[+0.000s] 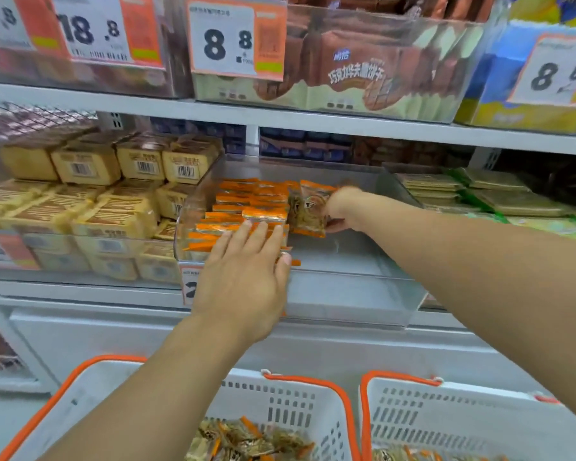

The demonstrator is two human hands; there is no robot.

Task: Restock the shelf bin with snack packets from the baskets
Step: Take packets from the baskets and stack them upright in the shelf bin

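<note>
Head view, mid-frame: my right hand (341, 209) pinches a snack packet (308, 211) upright inside the clear shelf bin (346, 261), against the right end of the orange packet row (246, 211), presumably to slot it in line. My left hand (246, 277), fingers flat and holding nothing, presses the front of that row, I judge to keep it from toppling. Lower frame: both baskets (300, 407) hold more packets.
</note>
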